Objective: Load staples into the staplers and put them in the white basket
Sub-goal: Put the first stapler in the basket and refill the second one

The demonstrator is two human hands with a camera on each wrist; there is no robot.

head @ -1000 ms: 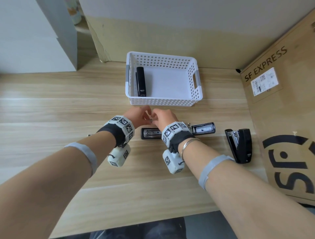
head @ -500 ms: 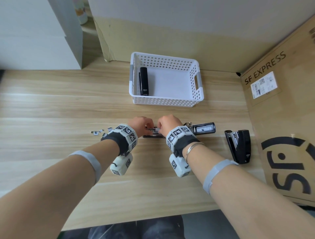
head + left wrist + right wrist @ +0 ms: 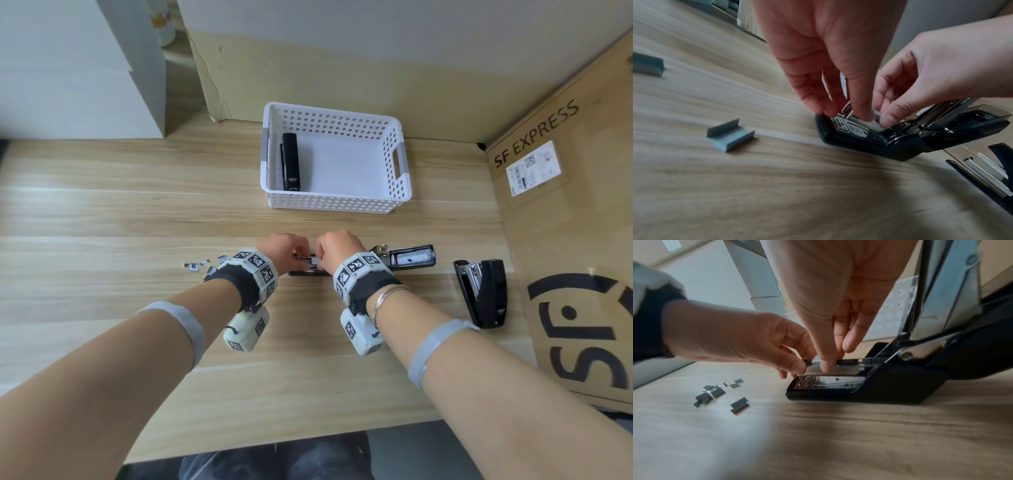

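An open black stapler [image 3: 409,257] lies flat on the wooden table [image 3: 102,212], its lid swung right and its base [image 3: 859,391] on the left. My left hand [image 3: 294,255] pinches the front end of its metal magazine [image 3: 857,361]. My right hand [image 3: 830,360] pinches a short silver staple strip [image 3: 815,359] and holds it on that magazine, close against the left fingertips [image 3: 826,110]. The white basket [image 3: 399,192] stands behind the hands with one shut black stapler [image 3: 290,161] along its left wall. A third stapler [image 3: 483,291], partly open, lies to the right.
Several loose staple pieces [image 3: 198,265] are scattered on the table left of my left wrist, with one piece [image 3: 729,134] close to the stapler base. A large SF EXPRESS cardboard box [image 3: 565,205] walls off the right side. White cabinets [image 3: 68,68] stand at the back left.
Both hands came down from in front of the basket onto the open stapler's magazine, bringing the staple strip with them. The loose staple pieces have come into view on the left.
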